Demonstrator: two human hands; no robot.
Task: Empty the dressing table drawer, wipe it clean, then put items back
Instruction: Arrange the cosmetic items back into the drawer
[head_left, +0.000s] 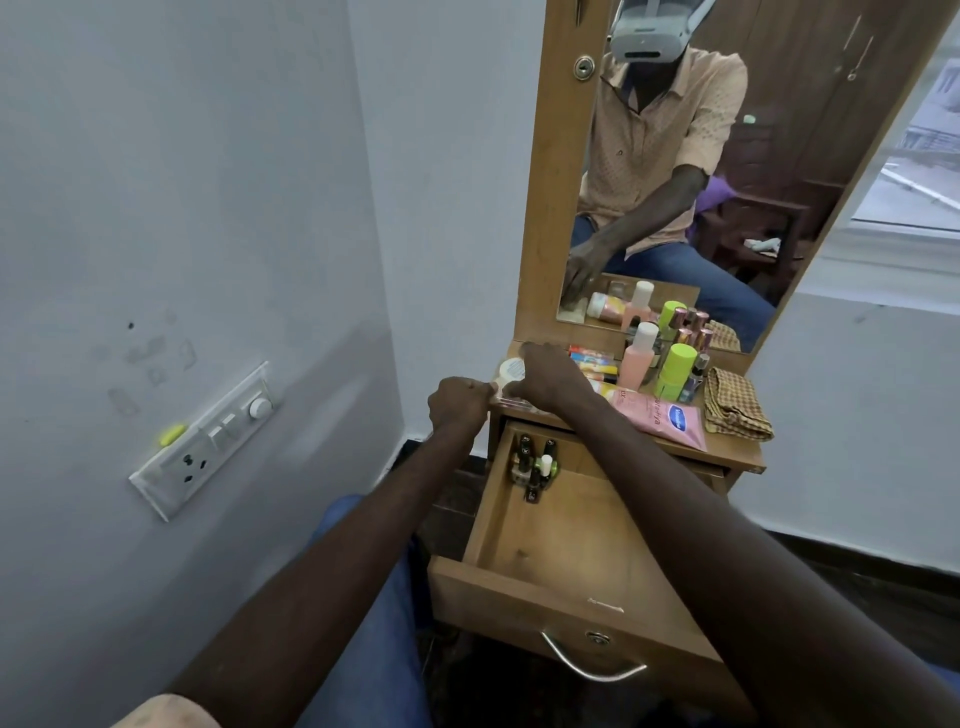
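Drawer (571, 551) hangs open, nearly bare, nail-polish bottles (535, 465) huddled in its back-left corner. Both hands reach the tabletop (727, 452), likely parking items there: left hand (460, 402) curled, right hand (545, 374) with fingers together over a white jar (511, 371); grips unclear.

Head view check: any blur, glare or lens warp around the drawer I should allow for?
Head view: the wide-angle lens tilts and bows the mirror frame; drawer sharp; left hand and right hand slightly soft; light even, no glare.
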